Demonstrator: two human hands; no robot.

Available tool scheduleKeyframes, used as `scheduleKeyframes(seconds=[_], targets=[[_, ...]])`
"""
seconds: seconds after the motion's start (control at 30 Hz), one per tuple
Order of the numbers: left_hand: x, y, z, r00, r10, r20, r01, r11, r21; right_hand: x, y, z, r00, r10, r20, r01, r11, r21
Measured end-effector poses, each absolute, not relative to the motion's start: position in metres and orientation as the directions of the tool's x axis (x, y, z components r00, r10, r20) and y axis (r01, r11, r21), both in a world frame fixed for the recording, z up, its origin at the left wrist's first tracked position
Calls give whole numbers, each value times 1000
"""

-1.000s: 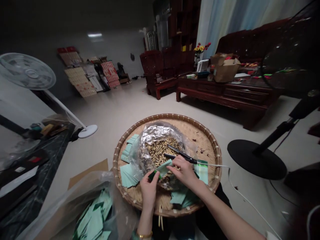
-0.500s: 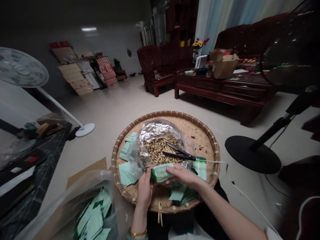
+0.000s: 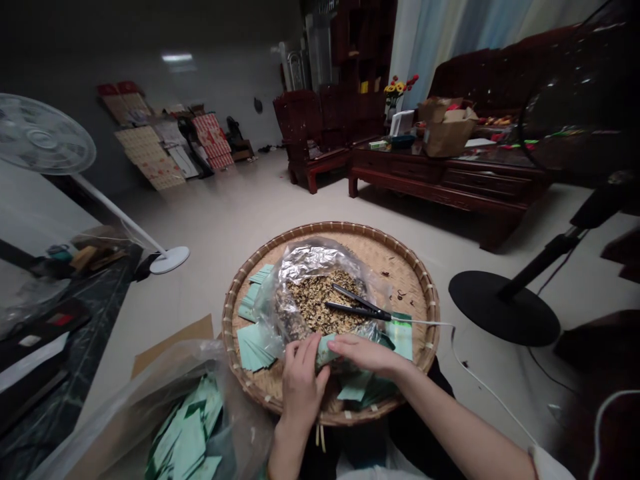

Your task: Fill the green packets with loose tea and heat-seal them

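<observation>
Over the near side of a round woven bamboo tray [image 3: 410, 267], a pale green packet [image 3: 326, 349] is held between my two hands. My left hand [image 3: 301, 373] closes over its left end, fingers on top. My right hand [image 3: 360, 352] pinches its right end. Just beyond lies an open clear plastic bag [image 3: 315, 257] of loose, dark-and-tan dried bits [image 3: 315, 300]. A black flat iron [image 3: 363, 307], jaws apart, rests on them, its white cord running right. Flat green packets [image 3: 255, 347] are fanned along the tray's left side, and others [image 3: 357, 387] lie under my right hand.
A clear bag [image 3: 190, 427] of green packets stands at the lower left beside cardboard. A white fan [image 3: 173, 260] stands left, a black fan base [image 3: 505, 308] right. The white cord [image 3: 485, 387] crosses the floor. A dark wooden table [image 3: 430, 173] with a carton stands beyond.
My left hand has turned over and slid right along the packet, covering more of it. My right hand has shifted slightly left. The flat iron and bag have stayed put.
</observation>
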State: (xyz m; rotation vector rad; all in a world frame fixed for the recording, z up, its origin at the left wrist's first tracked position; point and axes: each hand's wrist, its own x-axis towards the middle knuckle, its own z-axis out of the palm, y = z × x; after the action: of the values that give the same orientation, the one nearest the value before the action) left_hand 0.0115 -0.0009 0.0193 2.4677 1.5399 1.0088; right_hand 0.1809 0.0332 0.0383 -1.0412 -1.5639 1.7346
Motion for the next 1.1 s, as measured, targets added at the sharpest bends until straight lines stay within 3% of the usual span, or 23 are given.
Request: scheduleKeyframes(seconds=[0.17, 0.2, 0.27, 0.37, 0.47, 0.6, 0.9, 1.1], targets=[[7, 4, 8, 143, 841, 522, 764, -429, 482, 196, 44, 45, -401, 908, -123, -83, -170, -982], [5, 5, 8, 105, 851, 515, 763, -401, 507, 199, 48, 45, -341, 934, -105, -31, -123, -992], [2, 7, 7, 23, 871, 490, 753, -338, 564, 204, 54, 42, -261, 965, -40, 233, 23, -972], [-1, 7, 8, -53, 891, 452, 723, -278, 633, 202, 60, 33, -341, 939, 35, 631, 257, -732], [-1, 4, 8, -71, 895, 441, 701, -270, 660, 191, 66, 26, -408, 912, 41, 753, 362, -549], [0, 2, 7, -78, 902, 425, 694, -257, 672, 175, 75, 26, -449, 893, 25, 781, 405, -475], [-1, 2, 3, -95, 908, 408, 670, -245, 701, 165, 80, 27, -522, 853, -11, 755, 456, -471], [1, 3, 5, -97, 911, 401, 656, -245, 714, 161, 77, 16, -547, 833, 86, 736, 527, -424]])
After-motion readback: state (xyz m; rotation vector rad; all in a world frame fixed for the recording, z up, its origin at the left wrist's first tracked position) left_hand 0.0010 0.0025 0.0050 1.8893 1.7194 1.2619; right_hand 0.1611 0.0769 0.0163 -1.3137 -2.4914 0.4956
